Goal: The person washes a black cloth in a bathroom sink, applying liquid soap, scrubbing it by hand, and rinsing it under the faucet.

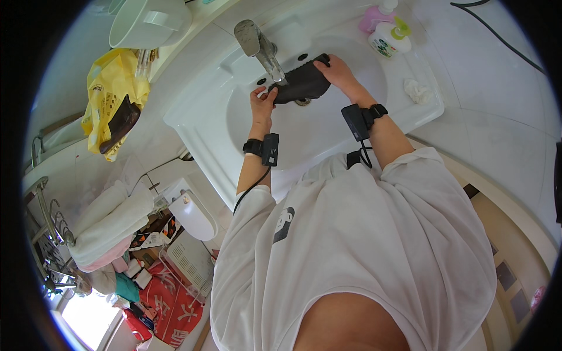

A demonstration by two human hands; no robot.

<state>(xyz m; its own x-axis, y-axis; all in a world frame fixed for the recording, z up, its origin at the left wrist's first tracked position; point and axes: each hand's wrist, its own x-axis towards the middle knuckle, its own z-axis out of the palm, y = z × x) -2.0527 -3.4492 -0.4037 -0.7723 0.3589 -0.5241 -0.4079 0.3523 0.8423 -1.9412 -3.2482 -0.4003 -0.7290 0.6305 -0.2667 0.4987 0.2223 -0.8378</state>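
A dark grey, cloth-like piece point(304, 83) with a wavy upper edge is stretched between my two hands over the white washbasin point(328, 136). My left hand point(261, 105) pinches its left end, close under the spout of the chrome tap point(257, 45). At its upper right corner my right hand point(339, 74) grips it, thumb and fingers closed. The piece hangs over part of the drain point(302, 102). Whether water is running onto it I cannot tell. A black strapped device sits on each of my wrists, with cables running back along the arms.
Two pump bottles, one pink point(371, 19) and one white with a green pump point(391, 40), stand at the basin's back right. A crumpled white tissue point(417, 92) lies on the right rim. At the left are a pale mug point(151, 23), a yellow bag point(117, 88) and a toilet point(193, 215).
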